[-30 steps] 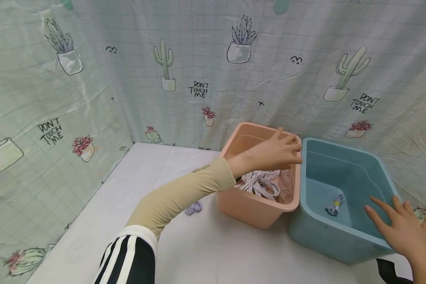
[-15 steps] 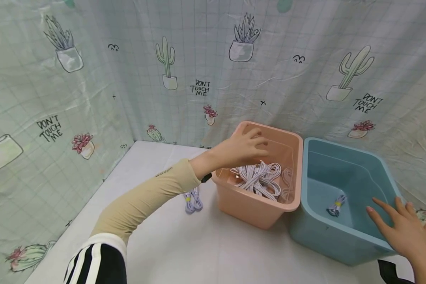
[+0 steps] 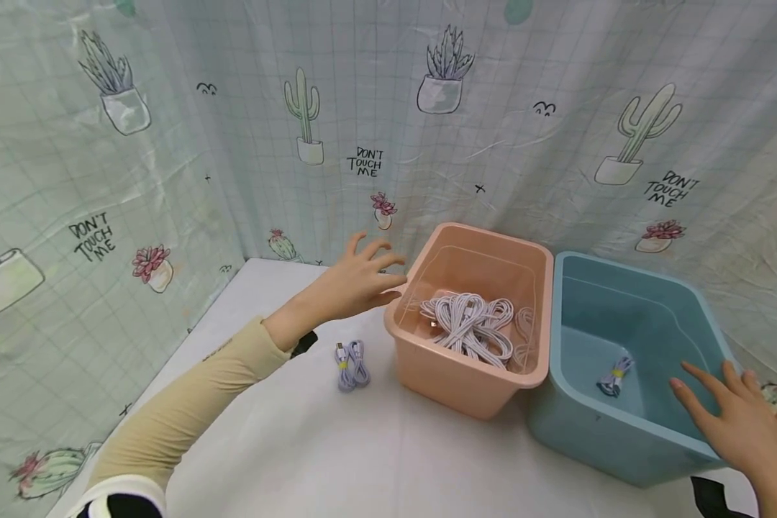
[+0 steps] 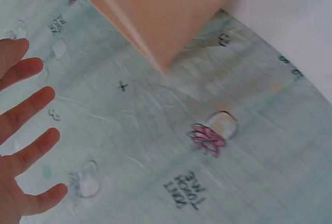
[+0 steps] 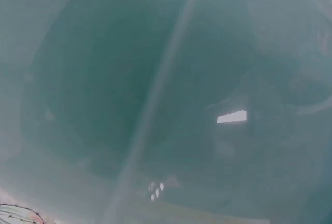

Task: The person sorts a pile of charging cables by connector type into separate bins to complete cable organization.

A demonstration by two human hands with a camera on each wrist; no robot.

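My left hand is in the air just left of the peach bin, fingers spread and holding nothing. In the left wrist view its fingers stand apart, with the bin's side above. White bundled cables lie inside the peach bin. A pair of pale purple cable bundles, one with a yellow tie, lies on the table below the left hand. My right hand rests over the right front rim of the blue bin, fingers extended inward. One tied cable bundle lies on that bin's floor.
The two bins stand side by side on the white table. A cactus-print curtain hangs behind them and along the left side. The blue bin's wall fills most of the right wrist view.
My left hand has moved left, from over the peach bin to beside it, uncovering the white cables and the bundles on the table. The right hand stays at the blue bin's rim.
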